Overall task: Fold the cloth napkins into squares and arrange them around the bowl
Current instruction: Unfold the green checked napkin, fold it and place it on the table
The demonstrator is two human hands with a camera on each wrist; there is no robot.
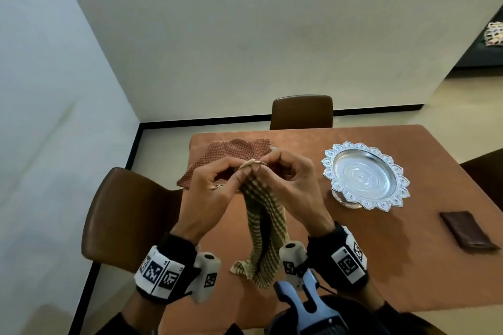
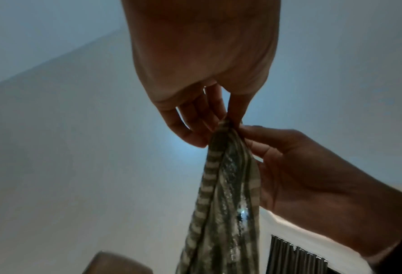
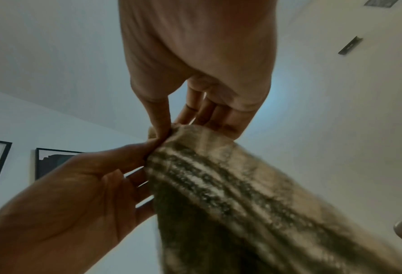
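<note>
A beige and olive checked napkin (image 1: pixel 261 220) hangs bunched in the air above the table, its lower end touching the tabletop near the front edge. My left hand (image 1: pixel 217 185) and right hand (image 1: pixel 283 179) both pinch its top edge close together, fingertips almost meeting. The left wrist view shows my left hand (image 2: pixel 204 118) with thumb and fingers nipping the napkin (image 2: pixel 223 194). In the right wrist view my right hand (image 3: pixel 171 122) does the same on the napkin (image 3: pixel 230 185). A red checked napkin (image 1: pixel 234 155) lies spread on the table behind my hands. The ornate silver bowl (image 1: pixel 364 174) stands to the right.
The brown table (image 1: pixel 394 266) carries a dark brown wallet-like case (image 1: pixel 468 230) at the right. Brown chairs stand at the left (image 1: pixel 122 215) and at the far side (image 1: pixel 302 111). A white wall rises close on the left.
</note>
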